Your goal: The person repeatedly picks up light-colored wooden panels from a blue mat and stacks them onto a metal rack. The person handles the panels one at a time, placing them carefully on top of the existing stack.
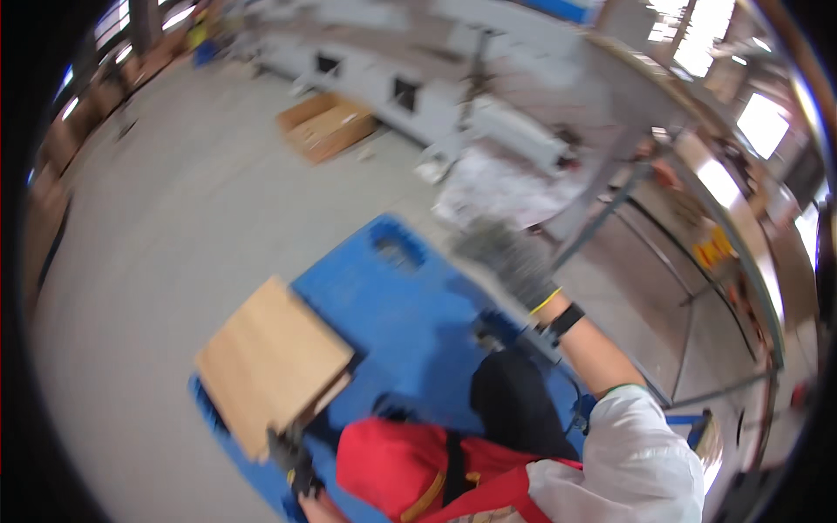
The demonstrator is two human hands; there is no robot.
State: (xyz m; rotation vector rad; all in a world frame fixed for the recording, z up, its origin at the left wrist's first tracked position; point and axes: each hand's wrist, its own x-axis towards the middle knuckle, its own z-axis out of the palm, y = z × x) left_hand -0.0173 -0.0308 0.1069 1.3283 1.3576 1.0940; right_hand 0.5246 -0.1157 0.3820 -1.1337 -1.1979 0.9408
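Observation:
A square, light-brown wooden board (pixel 270 357) lies at the left end of a blue platform (pixel 392 318), with more wood showing under its right edge. My left hand (pixel 294 459), in a dark glove, grips the board's near edge, fingers bent over the corner. In a grey glove with a yellow cuff, my right hand (pixel 510 257) is stretched out above the platform's far right edge. Motion smears its fingers, so what it holds, if anything, cannot be made out. A black band circles the right wrist. Below that wrist sits a blurred metal fitting (pixel 536 340).
Beyond the platform an open cardboard box (pixel 324 126) stands on the grey floor (pixel 174 200). A long pale machine or bench (pixel 410 74) runs across the back, with whitish sheeting (pixel 501 192) beneath it. A metal-framed table (pixel 689 296) stands on the right.

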